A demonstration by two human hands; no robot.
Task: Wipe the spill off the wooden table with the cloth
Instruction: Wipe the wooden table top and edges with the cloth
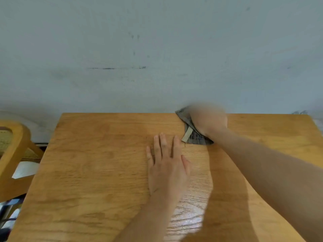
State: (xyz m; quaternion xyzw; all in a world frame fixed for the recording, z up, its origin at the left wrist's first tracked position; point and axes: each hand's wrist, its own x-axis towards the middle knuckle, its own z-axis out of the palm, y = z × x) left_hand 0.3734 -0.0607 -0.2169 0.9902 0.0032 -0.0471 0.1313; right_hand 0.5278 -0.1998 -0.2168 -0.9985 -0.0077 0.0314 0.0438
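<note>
I see the left hand [167,165] lying flat on the bench [96,163], fingers straight and a little spread. I think it is there to steady the body while the other arm reaches far. The right hand [208,119] sits on top of the cloth [197,138], just past the left fingertips, at the far edge of the bench. It is blurry, so I cannot tell if its fingers curl or press flat. The cloth is bunched under it, good for pushing. Its long side runs from the far edge back toward me, and a pale tag [187,135] pokes out toward the left hand. A shiny patch [189,215] beside the left wrist may be wet.
</note>
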